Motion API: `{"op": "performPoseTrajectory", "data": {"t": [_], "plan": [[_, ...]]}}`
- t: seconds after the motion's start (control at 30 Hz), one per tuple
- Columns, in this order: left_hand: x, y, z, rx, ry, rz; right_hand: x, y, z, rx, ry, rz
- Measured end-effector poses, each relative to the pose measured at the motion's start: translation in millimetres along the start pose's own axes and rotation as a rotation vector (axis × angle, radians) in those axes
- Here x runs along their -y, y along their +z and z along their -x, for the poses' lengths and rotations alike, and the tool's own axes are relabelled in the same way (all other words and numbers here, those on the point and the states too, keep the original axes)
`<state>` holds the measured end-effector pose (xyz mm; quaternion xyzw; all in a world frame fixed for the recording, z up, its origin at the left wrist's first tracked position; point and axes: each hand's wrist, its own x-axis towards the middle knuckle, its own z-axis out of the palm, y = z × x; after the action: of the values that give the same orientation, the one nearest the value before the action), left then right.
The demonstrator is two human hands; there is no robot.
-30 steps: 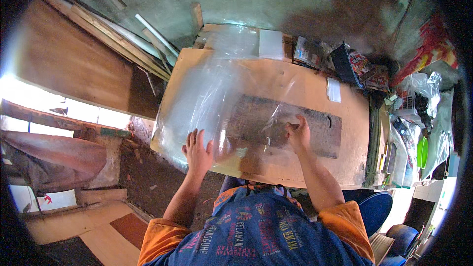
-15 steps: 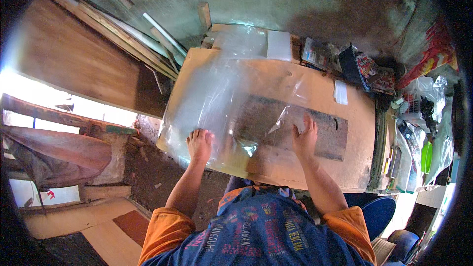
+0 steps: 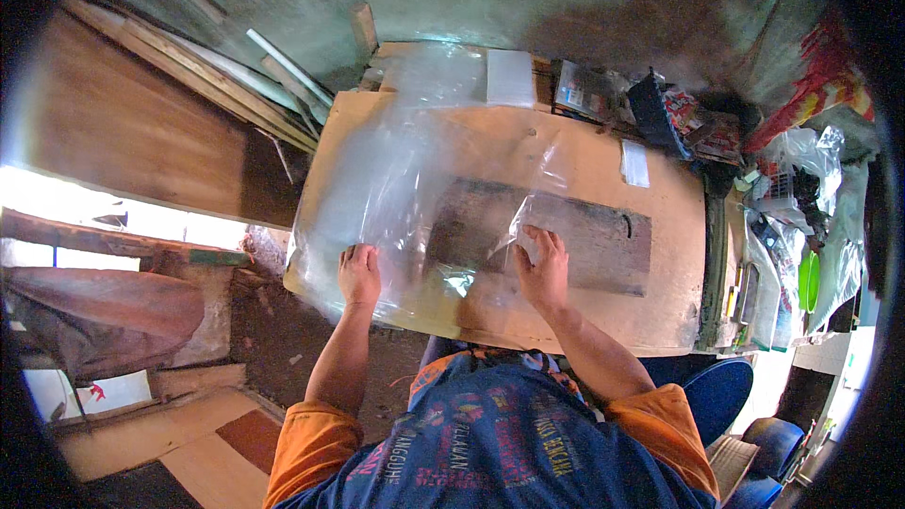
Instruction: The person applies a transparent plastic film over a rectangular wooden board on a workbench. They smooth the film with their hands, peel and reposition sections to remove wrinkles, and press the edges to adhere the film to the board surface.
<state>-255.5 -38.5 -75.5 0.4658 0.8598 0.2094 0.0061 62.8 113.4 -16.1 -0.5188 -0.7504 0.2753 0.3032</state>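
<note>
A clear plastic sheet (image 3: 391, 170) lies over the left part of the tan tabletop (image 3: 514, 146) and hangs past its near left side. On the sheet's near left part rests my left hand (image 3: 359, 275), its fingers curled together on the plastic. My right hand (image 3: 543, 269) is at the sheet's creased right edge, over a dark worn board (image 3: 584, 234). Its thumb stands apart from the bent fingers, and I see nothing gripped between them. The sheet covers the left end of the board; a slot shows near the board's right end.
Along the back edge stand a white pad (image 3: 510, 78), a dark box (image 3: 657, 113) and several packets. A white paper (image 3: 634, 163) lies at the table's right. Plastic bags (image 3: 815, 174) crowd the far right. Wooden planks (image 3: 189, 71) lean at the left, and a blue stool (image 3: 721, 391) stands near right.
My right hand has moved left from over the board to the sheet's edge, its fingers more bent. My left hand stays on the sheet. The whole view has shifted slightly.
</note>
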Motion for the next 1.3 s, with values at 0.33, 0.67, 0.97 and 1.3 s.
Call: {"op": "performPoseTrajectory", "data": {"t": [0.33, 0.67, 0.97, 1.3], "plan": [[-67, -76, 5, -0.339, 0.047, 0.278, 40, 25, 6, 0.764, 0.446, -0.654], [-104, -116, 54, -0.289, 0.154, 0.333, 54, 33, -17, 0.503, 0.428, -0.777], [-128, -115, 53, -0.284, 0.242, 0.389, -147, -71, -25, -0.427, 0.497, 0.461], [-152, -127, 38, -0.309, 0.374, 0.395, -184, -74, -46, -0.295, 0.673, 0.545]]}}
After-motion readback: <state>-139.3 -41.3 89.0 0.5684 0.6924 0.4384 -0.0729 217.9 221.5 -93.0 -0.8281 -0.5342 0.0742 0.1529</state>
